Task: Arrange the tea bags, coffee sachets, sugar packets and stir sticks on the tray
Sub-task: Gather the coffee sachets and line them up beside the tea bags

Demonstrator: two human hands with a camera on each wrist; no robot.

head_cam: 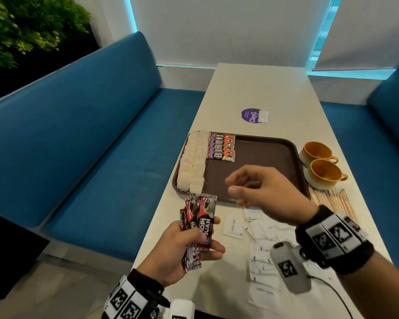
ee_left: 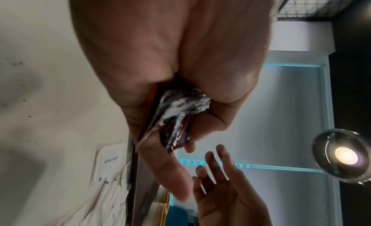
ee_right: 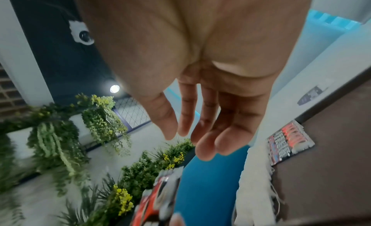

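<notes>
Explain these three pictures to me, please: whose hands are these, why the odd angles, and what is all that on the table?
No robot here: a person wears a head camera and one on each wrist. The head view looks down on a table with a brown tray holding rows of tea bags and coffee sachets. Sugar packets, stir sticks and two cups lie off the tray. The left hand grips a bundle of coffee sachets; its wrist camera shows their crumpled ends. The right hand hovers empty, fingers relaxed.
</notes>
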